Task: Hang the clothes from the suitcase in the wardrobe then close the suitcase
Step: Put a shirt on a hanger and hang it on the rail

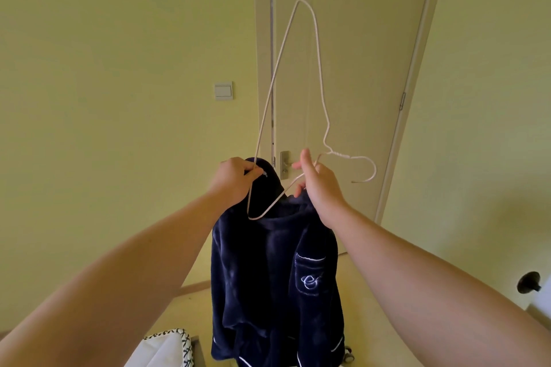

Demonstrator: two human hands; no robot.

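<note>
Aloft, left grip [234, 180] pinching navy robe [268, 277], right grip [320, 188] holding hanger [338, 154] (monogram [310, 281] illegible)

Beige floor [372, 322]; white stitched cushion [167, 348], perhaps, on it.

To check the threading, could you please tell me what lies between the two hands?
Head view: the white hanger crosses the collar of the navy garment.
</note>
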